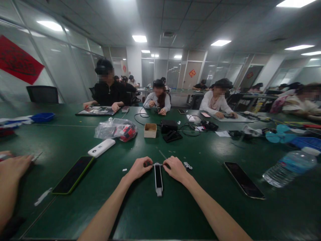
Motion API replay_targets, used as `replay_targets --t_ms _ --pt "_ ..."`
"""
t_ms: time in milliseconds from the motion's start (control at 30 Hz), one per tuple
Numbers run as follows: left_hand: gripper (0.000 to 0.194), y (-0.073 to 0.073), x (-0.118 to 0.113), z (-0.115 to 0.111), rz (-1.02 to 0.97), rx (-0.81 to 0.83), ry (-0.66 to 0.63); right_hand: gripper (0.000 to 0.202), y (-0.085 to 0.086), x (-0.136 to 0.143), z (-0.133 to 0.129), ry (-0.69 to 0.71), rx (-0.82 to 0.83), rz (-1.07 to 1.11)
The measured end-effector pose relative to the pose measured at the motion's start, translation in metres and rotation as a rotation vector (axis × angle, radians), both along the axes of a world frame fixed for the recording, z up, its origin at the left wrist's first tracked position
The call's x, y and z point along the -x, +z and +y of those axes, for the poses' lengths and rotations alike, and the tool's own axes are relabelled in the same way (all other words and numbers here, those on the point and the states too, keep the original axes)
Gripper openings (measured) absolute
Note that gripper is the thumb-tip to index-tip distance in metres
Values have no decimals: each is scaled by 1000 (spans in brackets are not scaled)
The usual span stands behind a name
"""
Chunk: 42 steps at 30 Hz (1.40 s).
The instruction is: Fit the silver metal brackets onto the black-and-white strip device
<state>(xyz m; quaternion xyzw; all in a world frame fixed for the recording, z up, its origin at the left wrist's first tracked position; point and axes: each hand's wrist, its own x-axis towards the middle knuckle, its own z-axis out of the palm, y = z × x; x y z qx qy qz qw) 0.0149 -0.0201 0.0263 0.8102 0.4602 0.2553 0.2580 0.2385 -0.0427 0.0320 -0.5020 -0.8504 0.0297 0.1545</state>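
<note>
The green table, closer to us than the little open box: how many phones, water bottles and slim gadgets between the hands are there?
Phones: 2 (green-edged phone, black phone)
Water bottle: 1
Slim gadget: 1 (between left hand and right hand)
Total: 4

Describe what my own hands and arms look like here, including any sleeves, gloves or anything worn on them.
Your left hand and right hand are ungloved. Your left forearm and right forearm are bare as far as they show, tapering toward the wrists, with no sleeve, watch, bracelet or cable visible. No markings stand out, though the picture is too soft to rule out a thin ring.
</note>
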Motion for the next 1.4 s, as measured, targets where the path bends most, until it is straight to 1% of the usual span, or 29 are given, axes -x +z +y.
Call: replay_targets --t_ms 233,433,667,867,1133,1400 --pt "15 3 -2 -3 6 11 27 16 -2 1 -1 -10 -8 40" --pt "17 2 -1 -2 -6 16 10 15 -2 4 -1 -31 9 86" --pt "17 -1 -1 -1 -19 19 9 17 4 5 -4 -25 31 89" --pt "16 1 -2 -2 -1 4 15 19 1 5 -3 -17 13 68" --pt "16 -6 -3 0 -17 -12 13 19 0 4 -2 -18 22 96" --pt "16 -5 -4 0 -5 -26 10 18 -2 3 -2 -7 -8 78"
